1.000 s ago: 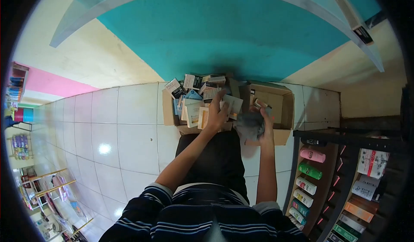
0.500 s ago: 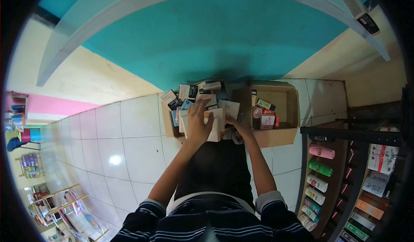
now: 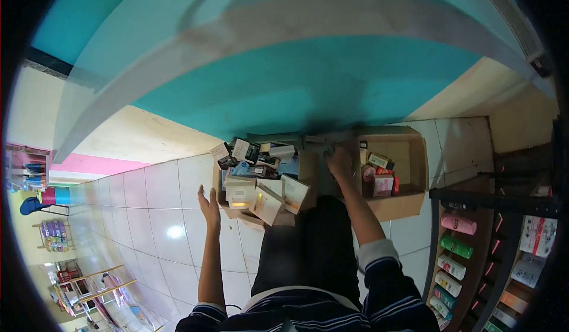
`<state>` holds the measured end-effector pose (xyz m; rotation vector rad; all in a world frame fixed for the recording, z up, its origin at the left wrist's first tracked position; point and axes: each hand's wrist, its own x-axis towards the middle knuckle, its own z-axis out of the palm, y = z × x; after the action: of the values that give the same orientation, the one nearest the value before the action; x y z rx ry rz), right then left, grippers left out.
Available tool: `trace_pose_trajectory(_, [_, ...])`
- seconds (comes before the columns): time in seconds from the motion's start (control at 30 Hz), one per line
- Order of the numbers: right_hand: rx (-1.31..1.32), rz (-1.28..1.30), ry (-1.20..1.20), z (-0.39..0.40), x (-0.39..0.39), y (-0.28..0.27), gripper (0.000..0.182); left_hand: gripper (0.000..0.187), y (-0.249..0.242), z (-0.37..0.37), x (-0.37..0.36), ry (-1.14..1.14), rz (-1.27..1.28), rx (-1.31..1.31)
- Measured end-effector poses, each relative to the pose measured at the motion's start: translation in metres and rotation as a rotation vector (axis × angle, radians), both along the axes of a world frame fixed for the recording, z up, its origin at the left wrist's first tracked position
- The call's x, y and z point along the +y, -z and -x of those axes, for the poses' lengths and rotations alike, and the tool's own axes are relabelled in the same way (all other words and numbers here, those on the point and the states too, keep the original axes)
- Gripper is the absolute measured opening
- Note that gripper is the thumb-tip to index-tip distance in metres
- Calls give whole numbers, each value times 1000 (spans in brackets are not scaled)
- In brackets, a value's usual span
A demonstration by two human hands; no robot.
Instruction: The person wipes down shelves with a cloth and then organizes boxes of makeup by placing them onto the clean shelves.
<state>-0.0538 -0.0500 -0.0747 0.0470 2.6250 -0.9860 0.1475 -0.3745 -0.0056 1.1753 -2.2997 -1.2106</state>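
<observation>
My left hand (image 3: 208, 204) is raised over the tiled floor, just left of the left cardboard box, fingers apart and holding nothing. That left box (image 3: 252, 218) is heaped with small cartons; several cream cartons (image 3: 267, 204) lie at its near side, some tilted over the edge. Between the two boxes my right hand (image 3: 338, 159) reaches down near the wall, its fingers bent and dark; what they hold, if anything, is hidden. In the right cardboard box (image 3: 394, 206) are a pink and white carton (image 3: 383, 185), a round pink item (image 3: 368, 172) and a few small packs.
A dark shelf (image 3: 492, 197) with bottles and tubes stands at the right. Above the boxes a translucent curved shelf edge (image 3: 332, 15) spans the view before the teal wall (image 3: 284, 89). Far left are a blue chair (image 3: 31, 206) and display racks (image 3: 95, 290).
My left hand has left the cream cartons and moved left, opening. The cartons now lie spread at the box's near side. My right hand has moved up and right, between the boxes.
</observation>
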Motion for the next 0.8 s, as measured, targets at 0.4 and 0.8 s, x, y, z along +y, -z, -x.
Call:
trace_pose_trajectory(0.4, [184,-146,-5,32,-18,31,26,34,16,9,8,50,-518,-114])
trace_pose_trajectory(0.8, [370,279,322,-32,97,-73,36,51,15,16,77,213,-631,-56])
